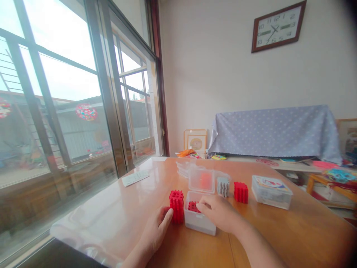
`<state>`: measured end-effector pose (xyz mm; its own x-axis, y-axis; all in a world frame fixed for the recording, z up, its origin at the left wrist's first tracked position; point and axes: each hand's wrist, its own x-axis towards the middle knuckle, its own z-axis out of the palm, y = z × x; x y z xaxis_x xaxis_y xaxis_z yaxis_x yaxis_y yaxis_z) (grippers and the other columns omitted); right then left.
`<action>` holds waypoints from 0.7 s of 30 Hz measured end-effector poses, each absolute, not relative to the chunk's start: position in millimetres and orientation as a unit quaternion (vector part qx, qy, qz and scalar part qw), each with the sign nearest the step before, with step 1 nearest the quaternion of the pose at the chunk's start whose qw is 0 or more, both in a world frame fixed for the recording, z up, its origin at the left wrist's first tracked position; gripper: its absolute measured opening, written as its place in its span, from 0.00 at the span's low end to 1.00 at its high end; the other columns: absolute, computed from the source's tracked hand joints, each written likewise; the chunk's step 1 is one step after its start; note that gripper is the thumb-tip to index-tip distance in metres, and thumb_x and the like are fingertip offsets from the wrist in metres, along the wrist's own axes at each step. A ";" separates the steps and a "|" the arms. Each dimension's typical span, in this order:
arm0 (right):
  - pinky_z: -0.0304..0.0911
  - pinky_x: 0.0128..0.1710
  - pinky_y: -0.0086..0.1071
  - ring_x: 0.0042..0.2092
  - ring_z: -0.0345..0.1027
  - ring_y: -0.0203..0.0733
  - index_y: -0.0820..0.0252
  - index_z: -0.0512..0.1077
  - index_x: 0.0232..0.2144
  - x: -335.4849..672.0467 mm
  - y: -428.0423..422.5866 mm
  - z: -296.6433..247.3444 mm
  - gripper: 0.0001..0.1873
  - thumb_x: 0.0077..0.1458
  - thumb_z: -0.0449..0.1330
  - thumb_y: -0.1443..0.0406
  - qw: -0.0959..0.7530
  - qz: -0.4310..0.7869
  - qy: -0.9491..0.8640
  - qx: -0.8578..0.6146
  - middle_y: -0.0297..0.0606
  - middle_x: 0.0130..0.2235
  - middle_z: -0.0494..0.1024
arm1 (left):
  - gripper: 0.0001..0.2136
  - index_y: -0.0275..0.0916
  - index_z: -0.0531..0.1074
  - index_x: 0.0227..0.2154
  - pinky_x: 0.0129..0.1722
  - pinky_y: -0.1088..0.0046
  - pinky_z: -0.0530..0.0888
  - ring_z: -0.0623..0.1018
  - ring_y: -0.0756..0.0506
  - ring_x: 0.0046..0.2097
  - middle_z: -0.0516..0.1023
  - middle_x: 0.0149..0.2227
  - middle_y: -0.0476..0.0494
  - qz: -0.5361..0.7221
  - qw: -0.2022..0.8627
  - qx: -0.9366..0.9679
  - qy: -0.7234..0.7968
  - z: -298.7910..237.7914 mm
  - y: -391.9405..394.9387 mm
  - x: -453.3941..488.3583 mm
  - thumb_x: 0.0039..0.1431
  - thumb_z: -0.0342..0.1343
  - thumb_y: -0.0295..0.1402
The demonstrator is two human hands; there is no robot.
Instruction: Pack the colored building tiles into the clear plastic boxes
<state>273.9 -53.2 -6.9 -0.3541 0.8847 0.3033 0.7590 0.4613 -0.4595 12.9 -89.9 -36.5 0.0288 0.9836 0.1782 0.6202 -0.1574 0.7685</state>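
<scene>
Left hand (158, 229), red stack (176, 209) beside it, right hand (219, 212) at open box (198, 223)

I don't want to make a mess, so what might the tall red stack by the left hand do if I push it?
The red stack might tip if pushed near the top, since it stands taller than it is wide. It could be light, because its top has openings. It probably won't roll: its sides look flat and ridged.

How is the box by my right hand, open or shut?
Open: the box has its lid raised, a red piece showing inside.
</scene>
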 end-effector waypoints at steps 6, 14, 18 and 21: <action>0.48 0.34 0.32 0.29 0.64 0.38 0.56 0.71 0.23 275.9 -63.1 -3.5 0.25 0.67 0.47 0.53 0.255 0.077 -0.832 -0.487 0.32 0.25 0.75 | 0.26 0.39 0.76 0.50 0.53 0.68 0.72 0.77 0.40 0.51 0.80 0.50 0.40 0.369 0.265 0.688 0.566 -42.0 -85.2 9.7 0.67 0.43 0.53; 0.48 0.31 0.31 0.30 0.67 0.40 0.55 0.71 0.27 282.1 -62.4 6.6 0.27 0.69 0.42 0.51 0.246 0.115 -0.806 -0.526 0.35 0.27 0.78 | 0.23 0.42 0.76 0.46 0.53 0.71 0.71 0.77 0.41 0.50 0.81 0.48 0.44 0.351 0.233 0.709 0.566 -48.0 -80.3 7.0 0.68 0.42 0.52; 0.49 0.32 0.32 0.35 0.71 0.44 0.55 0.74 0.35 268.7 -54.8 10.3 0.28 0.69 0.39 0.49 0.230 0.103 -0.791 -0.558 0.41 0.33 0.81 | 0.24 0.42 0.77 0.41 0.51 0.70 0.71 0.78 0.41 0.48 0.82 0.45 0.43 0.342 0.222 0.707 0.577 -44.3 -80.5 6.6 0.68 0.41 0.52; 0.50 0.34 0.34 0.37 0.72 0.47 0.55 0.76 0.35 253.6 -52.0 13.2 0.31 0.67 0.39 0.46 0.194 0.084 -0.797 -0.566 0.44 0.36 0.81 | 0.24 0.43 0.77 0.42 0.50 0.70 0.72 0.78 0.40 0.48 0.82 0.45 0.43 0.338 0.223 0.709 0.577 -39.5 -82.4 6.3 0.68 0.40 0.52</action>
